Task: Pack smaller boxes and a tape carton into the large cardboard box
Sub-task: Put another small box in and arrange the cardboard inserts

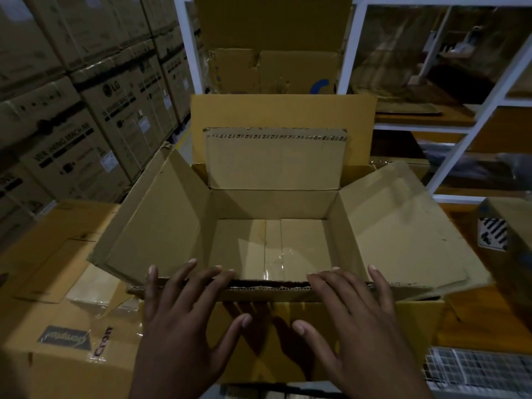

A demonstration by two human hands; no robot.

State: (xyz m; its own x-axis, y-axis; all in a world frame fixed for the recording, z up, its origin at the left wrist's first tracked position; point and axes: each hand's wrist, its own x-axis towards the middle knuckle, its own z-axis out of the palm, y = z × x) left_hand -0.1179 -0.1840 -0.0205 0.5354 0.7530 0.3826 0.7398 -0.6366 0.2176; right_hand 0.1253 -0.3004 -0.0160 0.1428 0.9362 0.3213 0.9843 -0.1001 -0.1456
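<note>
A large brown cardboard box (273,203) stands in front of me with all its flaps spread outward. Its inside holds nothing; only the taped bottom seam shows. My left hand (184,309) lies flat with spread fingers on the near flap, which is folded down over the front wall. My right hand (351,312) lies flat beside it on the same flap, fingertips at the box's near rim. Neither hand holds anything. A smaller cardboard box (509,234) with a striped label sits at the right edge.
Flat brown cartons (57,283) with printed logos lie to the left. Stacked appliance cartons (86,110) fill the left wall. White metal shelving (449,128) rises behind and to the right, with more cardboard (273,70) propped behind the box. A wire grid (478,367) shows at lower right.
</note>
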